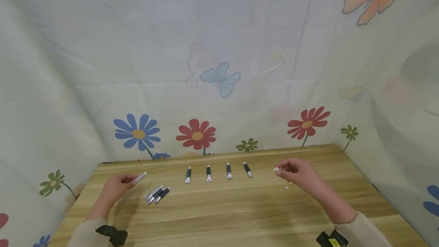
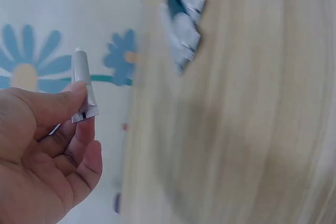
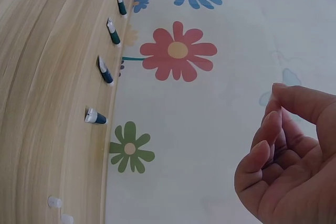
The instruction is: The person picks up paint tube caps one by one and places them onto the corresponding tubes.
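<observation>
My left hand (image 1: 116, 190) pinches a small grey paint tube (image 2: 82, 69) between thumb and fingers above the table's left side. The tube's narrow white tip points up in the left wrist view, and its flat crimped end sits below the thumb. At the right, my right hand (image 1: 300, 174) is raised with thumb and index finger pressed together, and a small white cap (image 1: 276, 169) shows at the fingertips. Below that hand, one white cap (image 3: 54, 201) lies on the wood, with another cap (image 3: 67, 219) close by.
Several dark-bodied paint tubes stand in a spaced row near the table's back edge, among them a green tube (image 1: 209, 173) and a navy tube (image 1: 229, 170). Three more tubes (image 1: 156, 194) lie bunched near the left hand. A flower-printed cloth (image 1: 223, 117) hangs behind the wooden table (image 1: 212, 216).
</observation>
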`<state>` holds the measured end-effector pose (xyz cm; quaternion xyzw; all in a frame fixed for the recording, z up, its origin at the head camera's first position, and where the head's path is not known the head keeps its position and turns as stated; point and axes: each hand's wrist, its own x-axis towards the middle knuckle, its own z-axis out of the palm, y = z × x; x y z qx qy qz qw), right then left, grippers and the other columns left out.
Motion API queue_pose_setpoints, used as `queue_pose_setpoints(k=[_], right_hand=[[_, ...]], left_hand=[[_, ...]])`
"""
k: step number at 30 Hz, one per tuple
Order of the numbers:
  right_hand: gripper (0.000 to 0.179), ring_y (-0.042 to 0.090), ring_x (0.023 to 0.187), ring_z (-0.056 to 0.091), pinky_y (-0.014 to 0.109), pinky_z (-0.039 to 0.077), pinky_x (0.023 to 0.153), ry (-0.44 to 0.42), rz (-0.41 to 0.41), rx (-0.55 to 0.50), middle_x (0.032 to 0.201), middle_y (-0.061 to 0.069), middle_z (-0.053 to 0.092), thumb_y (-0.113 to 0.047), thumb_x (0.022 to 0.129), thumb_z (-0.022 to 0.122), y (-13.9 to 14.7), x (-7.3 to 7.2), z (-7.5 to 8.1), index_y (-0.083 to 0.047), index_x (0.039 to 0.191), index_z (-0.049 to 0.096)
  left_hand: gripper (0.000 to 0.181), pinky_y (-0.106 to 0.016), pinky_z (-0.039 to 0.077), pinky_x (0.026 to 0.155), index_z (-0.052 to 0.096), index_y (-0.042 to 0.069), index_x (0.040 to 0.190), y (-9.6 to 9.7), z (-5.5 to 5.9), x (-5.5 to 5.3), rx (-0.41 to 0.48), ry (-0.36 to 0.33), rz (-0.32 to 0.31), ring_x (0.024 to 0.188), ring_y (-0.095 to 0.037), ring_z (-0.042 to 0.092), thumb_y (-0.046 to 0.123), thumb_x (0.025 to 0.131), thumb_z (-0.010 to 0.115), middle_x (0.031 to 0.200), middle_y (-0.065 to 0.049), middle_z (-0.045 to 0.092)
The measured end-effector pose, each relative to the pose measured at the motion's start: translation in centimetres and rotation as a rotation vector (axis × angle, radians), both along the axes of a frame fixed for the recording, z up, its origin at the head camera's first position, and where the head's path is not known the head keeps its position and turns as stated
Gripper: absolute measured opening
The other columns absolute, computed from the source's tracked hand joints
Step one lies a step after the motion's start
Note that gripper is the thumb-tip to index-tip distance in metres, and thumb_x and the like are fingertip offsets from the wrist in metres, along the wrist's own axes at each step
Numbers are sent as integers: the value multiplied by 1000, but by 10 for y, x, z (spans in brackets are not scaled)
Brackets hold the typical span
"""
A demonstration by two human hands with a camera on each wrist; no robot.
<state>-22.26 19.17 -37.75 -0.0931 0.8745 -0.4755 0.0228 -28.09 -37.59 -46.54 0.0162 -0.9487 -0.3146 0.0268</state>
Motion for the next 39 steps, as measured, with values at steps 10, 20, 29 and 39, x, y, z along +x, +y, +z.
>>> queue_pose_setpoints(k=[10,20,29,39], right_hand=[[29,12,71,54,24,47,61,3,-1,-22,86,3,64,-23,97,70,-3,7,3,0,114,68],[28,9,70,55,24,48,61,28,14,-57,88,7,66,-21,97,71,-7,15,6,1,113,68],[28,10,75,56,24,50,65,3,10,-114,89,4,66,-22,96,73,-19,23,8,0,112,70],[26,11,77,58,23,52,69,11,42,-212,89,2,66,-18,95,74,-38,29,8,2,111,70]], left_hand=[[35,-27,56,75,63,-8,130,26,38,35,177,-12,41,94,-15,69,11,101,61,118,-25,72],[43,-21,54,80,63,-2,134,68,58,71,389,-70,91,88,2,64,22,99,69,111,-3,77],[34,-22,54,79,69,-3,124,122,67,91,567,-78,78,87,-4,66,12,93,74,97,4,76],[27,-22,56,76,73,-2,116,183,74,102,661,-76,-72,86,-14,63,7,91,75,96,-3,74]])
